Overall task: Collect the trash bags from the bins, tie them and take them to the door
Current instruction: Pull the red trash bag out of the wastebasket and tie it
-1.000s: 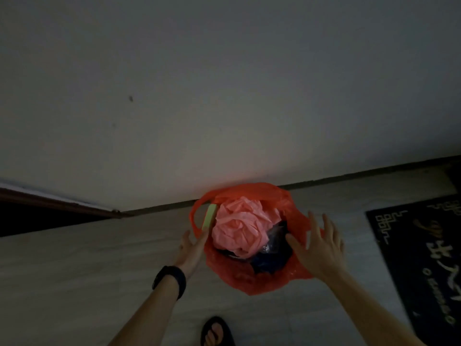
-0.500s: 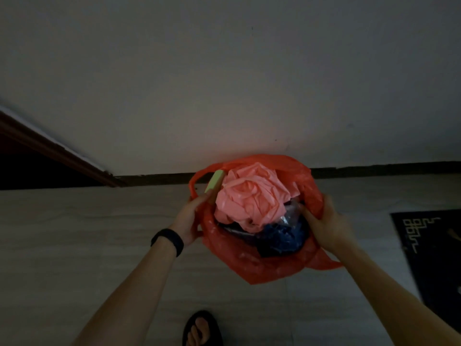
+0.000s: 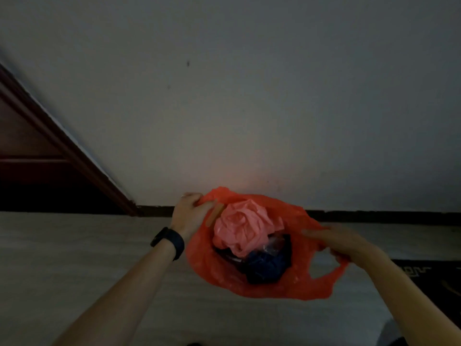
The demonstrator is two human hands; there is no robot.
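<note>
A red plastic trash bag (image 3: pixel 224 275) sits on the floor by the wall, its mouth gaping. Inside lie crumpled pink plastic (image 3: pixel 243 227), something dark blue (image 3: pixel 265 267) and a clear wrapper. My left hand (image 3: pixel 189 213), with a black watch on the wrist, grips the bag's left handle at the far rim. My right hand (image 3: pixel 336 242) grips the right handle and pulls it outward, so the handle's loop (image 3: pixel 334 273) hangs below my wrist.
A plain white wall (image 3: pixel 249 96) rises right behind the bag, with a dark skirting board at its foot. A dark wooden door frame (image 3: pixel 62 146) stands to the left. A black doormat (image 3: pixel 421 273) with light lettering lies on the pale floor at the right.
Both hands went from hovering beside the bag to gripping its handles. The left handle is lifted toward the wall and the right one is stretched outward. The view shifted right.
</note>
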